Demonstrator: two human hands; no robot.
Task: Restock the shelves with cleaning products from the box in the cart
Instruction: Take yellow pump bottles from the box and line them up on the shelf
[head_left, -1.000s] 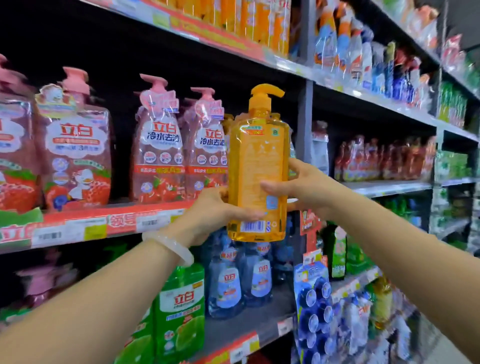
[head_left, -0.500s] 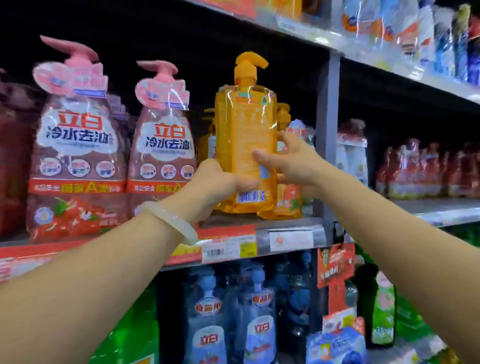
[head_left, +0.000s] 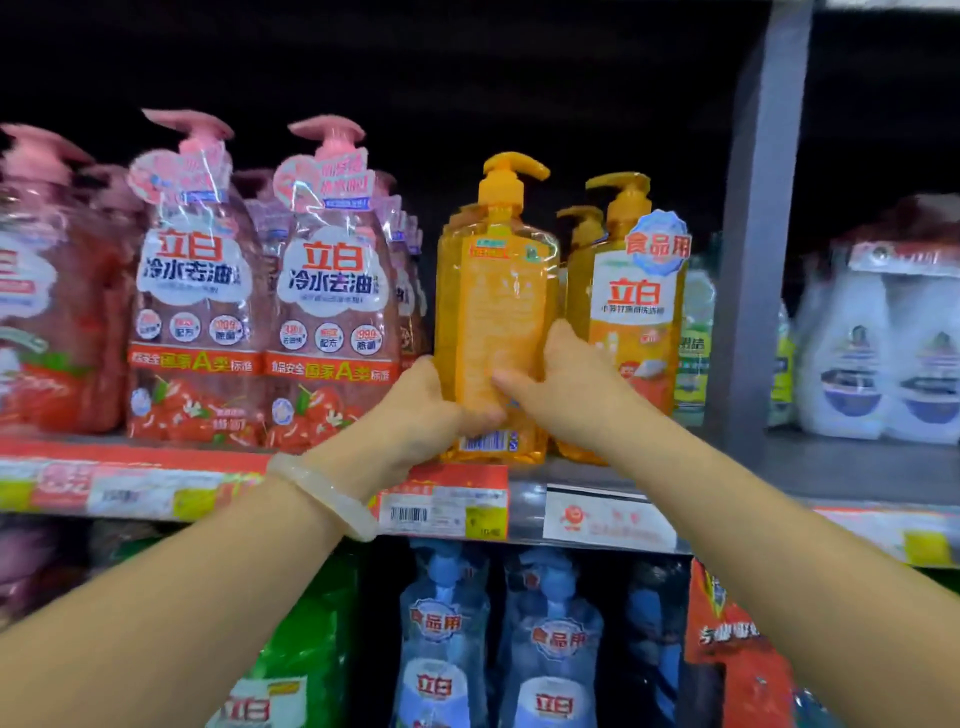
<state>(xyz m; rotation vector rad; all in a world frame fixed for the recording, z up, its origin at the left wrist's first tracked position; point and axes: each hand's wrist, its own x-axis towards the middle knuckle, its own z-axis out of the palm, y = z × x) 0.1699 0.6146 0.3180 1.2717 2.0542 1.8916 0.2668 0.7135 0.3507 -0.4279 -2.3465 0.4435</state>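
An orange pump bottle (head_left: 493, 291) of dish soap stands upright on the shelf (head_left: 582, 475) with its back label facing me. My left hand (head_left: 415, 415) grips its lower left side, thumb across the front near the barcode. My right hand (head_left: 566, 384) holds its lower right side, thumb on the front and fingers behind. Another orange pump bottle (head_left: 631, 312) with its front label showing stands just to the right, touching my right hand, and more orange pumps sit behind it.
Pink pump bottles (head_left: 332, 291) with strawberry labels fill the shelf to the left. A grey upright post (head_left: 753, 234) bounds the bay on the right, with white bottles (head_left: 883, 358) beyond. Blue bottles (head_left: 447, 634) and green ones stand on the shelf below.
The orange bottle has gone from held in the air in front of the shelves to standing on the shelf beside the other orange bottles. My view has moved closer.
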